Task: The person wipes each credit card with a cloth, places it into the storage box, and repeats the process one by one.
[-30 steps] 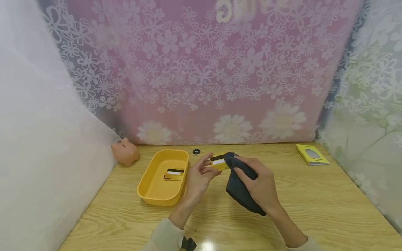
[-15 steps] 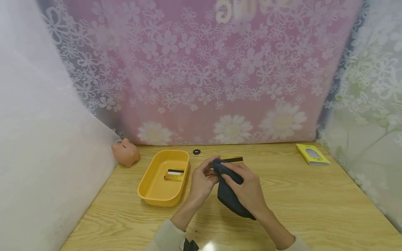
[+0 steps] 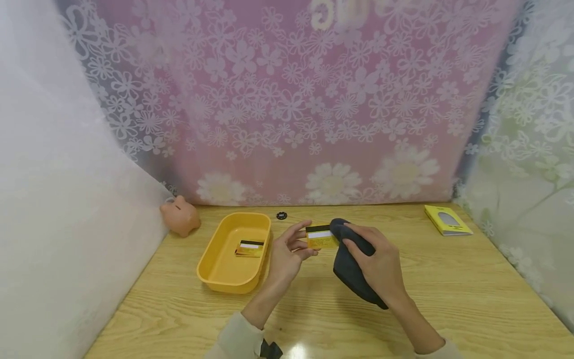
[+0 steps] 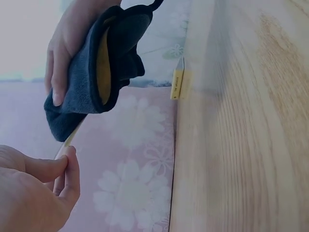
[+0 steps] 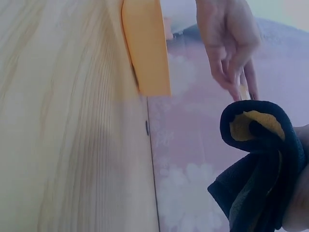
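Note:
A yellow bank card (image 3: 319, 237) with a black stripe and a white strip is held up above the table. My left hand (image 3: 286, 257) pinches its left end between thumb and fingers. My right hand (image 3: 381, 259) grips a dark blue cloth (image 3: 354, 271), whose folded top covers the card's right end. In the left wrist view the cloth (image 4: 79, 87) shows a yellow underside and hangs just above the left fingertips. From the right wrist, the cloth (image 5: 256, 159) looks rolled over, and the card is mostly hidden behind it.
Left of my hands stands a yellow plastic tray (image 3: 206, 269) with a few similar cards (image 3: 249, 249) in it. A pink piggy bank (image 3: 180, 216) sits at the back left, a black round chip (image 3: 281, 216) behind the hands, a yellow booklet-like box (image 3: 447, 220) at the back right.
The right hand moved the cloth left over the card to the left fingers, then back right. The card's striped face shows again on the left. The left hand kept nearly its place.

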Tool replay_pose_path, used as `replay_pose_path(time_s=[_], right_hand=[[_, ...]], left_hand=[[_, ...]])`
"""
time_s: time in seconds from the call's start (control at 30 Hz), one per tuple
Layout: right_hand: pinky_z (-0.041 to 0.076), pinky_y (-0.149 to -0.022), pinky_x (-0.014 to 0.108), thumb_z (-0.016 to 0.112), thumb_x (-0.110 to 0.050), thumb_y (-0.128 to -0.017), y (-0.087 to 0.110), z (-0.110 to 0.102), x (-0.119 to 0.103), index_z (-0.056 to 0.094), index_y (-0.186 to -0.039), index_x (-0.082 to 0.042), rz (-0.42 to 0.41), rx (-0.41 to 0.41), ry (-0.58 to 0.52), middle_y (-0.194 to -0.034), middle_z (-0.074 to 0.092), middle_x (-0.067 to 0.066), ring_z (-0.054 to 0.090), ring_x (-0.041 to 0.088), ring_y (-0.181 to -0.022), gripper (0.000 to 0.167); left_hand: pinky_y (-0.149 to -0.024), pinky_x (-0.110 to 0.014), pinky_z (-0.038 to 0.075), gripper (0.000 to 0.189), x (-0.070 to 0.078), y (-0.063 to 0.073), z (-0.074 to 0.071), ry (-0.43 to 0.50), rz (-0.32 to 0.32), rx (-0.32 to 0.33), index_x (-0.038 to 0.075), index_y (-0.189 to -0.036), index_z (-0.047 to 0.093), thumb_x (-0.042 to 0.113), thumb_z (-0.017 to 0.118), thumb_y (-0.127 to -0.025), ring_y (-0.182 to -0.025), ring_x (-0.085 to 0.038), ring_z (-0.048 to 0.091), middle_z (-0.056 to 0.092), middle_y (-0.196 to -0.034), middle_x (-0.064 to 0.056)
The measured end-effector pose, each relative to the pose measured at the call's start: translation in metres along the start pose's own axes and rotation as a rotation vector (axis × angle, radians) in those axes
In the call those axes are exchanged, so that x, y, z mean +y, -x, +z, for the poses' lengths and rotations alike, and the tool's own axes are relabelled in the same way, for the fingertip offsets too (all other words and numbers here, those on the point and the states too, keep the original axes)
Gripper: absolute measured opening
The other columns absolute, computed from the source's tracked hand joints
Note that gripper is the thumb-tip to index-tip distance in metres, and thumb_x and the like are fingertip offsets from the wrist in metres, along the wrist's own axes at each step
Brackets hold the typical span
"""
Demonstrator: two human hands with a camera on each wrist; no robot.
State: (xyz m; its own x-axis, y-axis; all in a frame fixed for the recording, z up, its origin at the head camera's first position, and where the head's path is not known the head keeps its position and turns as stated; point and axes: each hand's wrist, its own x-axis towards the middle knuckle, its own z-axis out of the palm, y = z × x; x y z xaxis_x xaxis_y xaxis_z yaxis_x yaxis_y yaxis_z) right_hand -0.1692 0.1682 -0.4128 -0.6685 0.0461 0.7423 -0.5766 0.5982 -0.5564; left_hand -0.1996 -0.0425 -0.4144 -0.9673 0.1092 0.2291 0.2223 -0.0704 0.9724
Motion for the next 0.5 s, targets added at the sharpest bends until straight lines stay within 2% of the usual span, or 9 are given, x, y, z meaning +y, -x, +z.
replay_pose_path(time_s=[0.1, 0.17, 0.27, 0.4, 0.5], right_hand=[[0.047, -0.086, 0.001, 0.083, -0.003, -0.088, 0.0, -0.006, 0.007, 0.076, -0.127, -0.013, 0.035, 0.01, 0.008, -0.115, 0.074, 0.005, 0.071, 0.026, -0.104, 0.041], [0.046, -0.086, 0.001, 0.082, -0.004, -0.089, 0.0, -0.009, 0.01, 0.076, -0.127, -0.013, 0.062, 0.014, 0.018, -0.115, 0.074, 0.006, 0.07, 0.025, -0.104, 0.04], [0.045, -0.087, 0.001, 0.082, -0.006, -0.09, 0.0, -0.015, 0.016, 0.076, -0.127, -0.013, 0.092, 0.023, 0.034, -0.115, 0.075, 0.006, 0.07, 0.021, -0.104, 0.038], [0.045, -0.087, 0.001, 0.082, -0.008, -0.091, 0.0, -0.022, 0.019, 0.076, -0.127, -0.015, 0.103, 0.036, 0.034, -0.116, 0.075, 0.005, 0.067, 0.007, -0.105, 0.038], [0.047, -0.088, 0.002, 0.082, -0.006, -0.09, -0.001, -0.024, 0.016, 0.076, -0.128, -0.017, 0.069, 0.034, 0.008, -0.117, 0.075, 0.003, 0.065, 0.001, -0.106, 0.04]], left_hand=[[-0.082, -0.038, 0.065, 0.063, 0.001, 0.0, 0.001, 0.005, -0.019, 0.003, 0.02, -0.135, 0.071, -0.02, 0.07, -0.087, -0.082, -0.016, 0.066, 0.064, -0.118, -0.013], [-0.083, -0.041, 0.065, 0.063, 0.0, -0.001, 0.001, 0.017, -0.027, 0.003, 0.019, -0.136, 0.07, -0.021, 0.069, -0.087, -0.082, -0.016, 0.067, 0.064, -0.118, -0.014], [-0.086, -0.044, 0.064, 0.063, -0.001, -0.002, 0.0, 0.038, -0.036, 0.002, 0.018, -0.136, 0.07, -0.02, 0.07, -0.087, -0.086, -0.022, 0.071, 0.063, -0.121, -0.017], [-0.087, -0.042, 0.064, 0.063, -0.003, -0.003, -0.002, 0.049, -0.051, 0.007, 0.018, -0.138, 0.069, -0.019, 0.071, -0.087, -0.095, -0.032, 0.071, 0.061, -0.126, -0.019], [-0.086, -0.04, 0.064, 0.063, -0.004, -0.003, -0.002, 0.044, -0.06, 0.02, 0.018, -0.138, 0.069, -0.019, 0.071, -0.087, -0.094, -0.029, 0.07, 0.06, -0.127, -0.018]])
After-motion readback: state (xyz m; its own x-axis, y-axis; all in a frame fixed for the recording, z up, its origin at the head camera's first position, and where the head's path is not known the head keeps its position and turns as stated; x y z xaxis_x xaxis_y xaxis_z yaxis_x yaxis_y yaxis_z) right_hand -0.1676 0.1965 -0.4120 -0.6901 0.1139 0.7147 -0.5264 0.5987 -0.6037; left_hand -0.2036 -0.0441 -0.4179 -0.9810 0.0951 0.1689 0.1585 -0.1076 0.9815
